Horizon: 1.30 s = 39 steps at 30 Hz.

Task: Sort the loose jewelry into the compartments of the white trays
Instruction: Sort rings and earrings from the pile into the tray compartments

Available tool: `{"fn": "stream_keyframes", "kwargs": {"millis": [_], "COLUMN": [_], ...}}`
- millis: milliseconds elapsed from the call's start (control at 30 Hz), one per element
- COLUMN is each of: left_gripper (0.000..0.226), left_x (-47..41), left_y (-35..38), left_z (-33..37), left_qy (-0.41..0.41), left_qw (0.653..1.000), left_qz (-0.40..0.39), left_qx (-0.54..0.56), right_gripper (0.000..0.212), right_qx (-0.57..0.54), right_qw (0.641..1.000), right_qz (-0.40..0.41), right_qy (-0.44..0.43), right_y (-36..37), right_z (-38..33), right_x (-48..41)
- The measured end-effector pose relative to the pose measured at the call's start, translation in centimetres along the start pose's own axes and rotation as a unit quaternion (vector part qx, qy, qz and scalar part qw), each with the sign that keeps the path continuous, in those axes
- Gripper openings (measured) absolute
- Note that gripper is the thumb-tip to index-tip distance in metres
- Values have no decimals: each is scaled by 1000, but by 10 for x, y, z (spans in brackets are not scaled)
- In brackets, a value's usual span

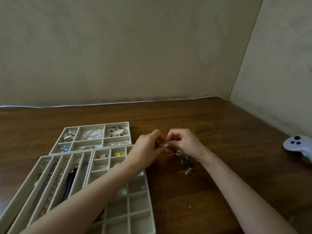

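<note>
On table (219, 191), right of trays, both hands meet above the wood. Left hand (148, 146): fingers curled, tips pinching one end of chain (185, 162). Right hand (184, 142): fingers curled, pinching the same end just beside the left fingertips. The rest of the chain, with dark and pink charms, trails under the right wrist and lies on the table, outside any compartment.

Back tray (130, 132): pearl strands, beads, pins and a blue flower in its compartments. Slot tray (25, 188), near left: long chains and a dark strap, one per slot. Grid tray (149, 191): small pieces in the far cells; left forearm crosses it.

Controller (297, 146) at right edge, well apart.
</note>
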<state>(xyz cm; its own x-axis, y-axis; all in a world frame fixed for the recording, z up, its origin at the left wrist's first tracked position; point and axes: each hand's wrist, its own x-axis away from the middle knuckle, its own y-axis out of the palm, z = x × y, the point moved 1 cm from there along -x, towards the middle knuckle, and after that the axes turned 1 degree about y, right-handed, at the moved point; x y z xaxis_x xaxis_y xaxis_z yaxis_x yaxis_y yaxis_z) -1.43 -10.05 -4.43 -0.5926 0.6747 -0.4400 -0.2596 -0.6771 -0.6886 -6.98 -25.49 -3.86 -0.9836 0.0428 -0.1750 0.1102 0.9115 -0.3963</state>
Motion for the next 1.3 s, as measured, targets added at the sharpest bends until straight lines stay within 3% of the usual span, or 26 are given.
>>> {"fn": "stream_keyframes", "kwargs": {"millis": [100, 267, 367, 500, 667, 867, 1167, 1300], "left_gripper": [14, 8, 5, 5, 5, 11, 18, 17], "left_x": [0, 1, 1, 2, 2, 2, 2, 3], "left_y": [-4, -9, -11, -12, -13, -15, -15, -17], "left_z": [-3, -7, -9, -9, -10, -14, -13, -12], "left_qy": [-21, -102, -134, -138, -146, -163, -159, -157], "left_qw": [1000, 985, 973, 970, 968, 961, 965, 965], "left_qz": [5, 13, 24, 29, 33, 36, 33, 32], "left_qx": [23, 136, 186, 197, 203, 221, 205, 206], "right_gripper": [10, 8, 10, 13, 13, 19, 7, 6], "right_qx": [18, 70, 103, 140, 180, 209, 246, 235], "right_qw": [1000, 971, 959, 957, 959, 945, 940, 951], "right_qz": [21, 227, 257, 230, 90, -5, -11, 41], "right_qy": [-2, 1, 56, 107, 199, 250, 237, 195], "right_y": [-5, -50, -68, -75, -86, -88, -75, -74], "right_z": [-3, 4, 15, 21, 23, 21, 22, 23], "right_x": [1, 6, 9, 11, 16, 21, 15, 13]}}
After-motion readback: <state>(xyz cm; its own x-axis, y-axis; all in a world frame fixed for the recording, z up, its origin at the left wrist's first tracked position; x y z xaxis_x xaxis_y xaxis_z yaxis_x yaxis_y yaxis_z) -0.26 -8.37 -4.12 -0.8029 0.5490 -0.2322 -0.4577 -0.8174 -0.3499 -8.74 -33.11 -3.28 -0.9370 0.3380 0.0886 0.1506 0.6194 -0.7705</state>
